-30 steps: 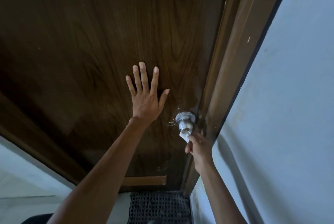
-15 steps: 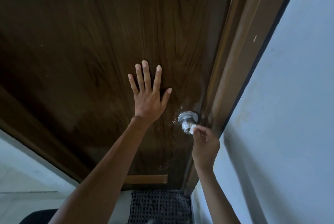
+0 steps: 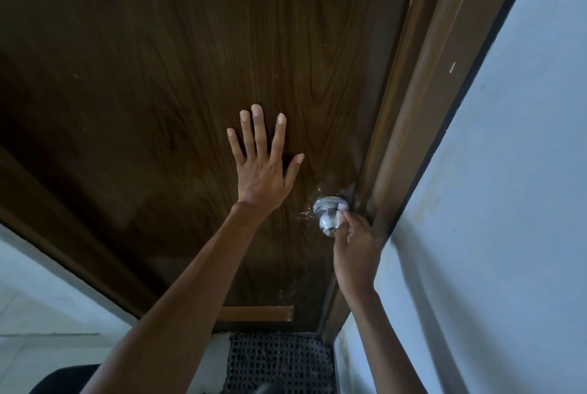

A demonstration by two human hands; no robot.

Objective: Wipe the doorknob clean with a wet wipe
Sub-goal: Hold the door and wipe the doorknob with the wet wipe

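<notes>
My left hand [image 3: 262,177] lies flat against the dark brown wood-grain door [image 3: 158,75], palm to the panel, four fingers straight and slightly spread, thumb angled out to the right; it holds nothing. It sits up and to the left of the round silver metal doorknob [image 3: 327,224], near it but apart.

The doorknob stands out from its circular silver base plate [image 3: 325,203] at the door's right edge, just beside the lighter brown wooden door frame [image 3: 428,107].

My right hand [image 3: 355,250] reaches up from below, fingers curled, pinching the small white wet wipe [image 3: 340,216] against the right side of the knob. Only a small patch of the wipe shows between my fingertips and the metal; the rest is hidden by the hand.

To the right of the frame runs a pale blue-grey painted wall [image 3: 508,203]. At the foot of the door lies a black perforated floor mat [image 3: 279,362].
</notes>
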